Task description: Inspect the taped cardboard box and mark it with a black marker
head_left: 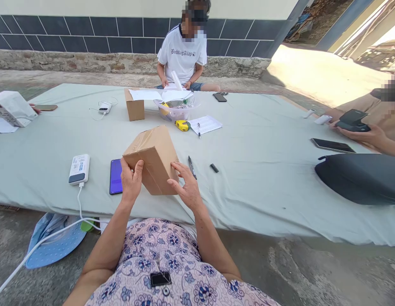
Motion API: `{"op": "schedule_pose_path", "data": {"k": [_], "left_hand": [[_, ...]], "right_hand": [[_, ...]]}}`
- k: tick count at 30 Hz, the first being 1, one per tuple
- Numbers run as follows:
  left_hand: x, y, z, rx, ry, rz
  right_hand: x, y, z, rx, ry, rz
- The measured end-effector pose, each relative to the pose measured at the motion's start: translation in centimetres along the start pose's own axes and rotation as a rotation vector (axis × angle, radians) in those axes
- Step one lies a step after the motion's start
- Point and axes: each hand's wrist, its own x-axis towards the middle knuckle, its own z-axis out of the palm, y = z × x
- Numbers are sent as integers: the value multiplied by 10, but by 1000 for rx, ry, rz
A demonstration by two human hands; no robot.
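A brown cardboard box [156,165] is tilted up between my two hands over the near edge of the table. My left hand [132,178] grips its left side, with the thumb on the near face and the fingers hidden behind. My right hand [186,182] presses against the box's right side, fingers on its face. Just right of the box lies a black marker pen [192,167], and beyond it a small black cap [214,168]. A phone with a lit blue screen [115,176] is partly behind my left hand.
A white power bank [79,169] with a cable sits at left. Farther back are a smaller carton [135,109], a plastic basket [176,112], a yellow tape measure [182,125] and paper [206,126]. A black case [359,178] lies at right. People sit around the table.
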Motion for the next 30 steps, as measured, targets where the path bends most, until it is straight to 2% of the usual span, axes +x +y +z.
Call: {"op": "schedule_pose_path", "data": {"k": [4, 8, 11, 14, 16, 19, 22, 26, 30], "left_hand": [[2, 1, -5, -48, 30, -12], [3, 1, -8, -68, 38, -56], [3, -2, -7, -78, 6, -65], [5, -7, -5, -76, -36, -56], [6, -11, -3, -44, -65, -97], [7, -13, -1, 25, -118, -167], [4, -9, -1, 185, -130, -147], [1, 0, -3, 366, -93, -77], [1, 3, -4, 413, -80, -77]], "right_hand": [[0, 7, -6, -60, -86, 71], [0, 12, -10, -94, -93, 203], [0, 15, -11, -45, -49, 250], [1, 15, -12, -10, 40, 225], [1, 15, -15, -1, 117, 216], [1, 14, -20, 8, 244, 240], [0, 15, -24, 71, 338, 258], [0, 16, -24, 166, 359, 227], [-1, 14, -24, 133, 293, 192]]}}
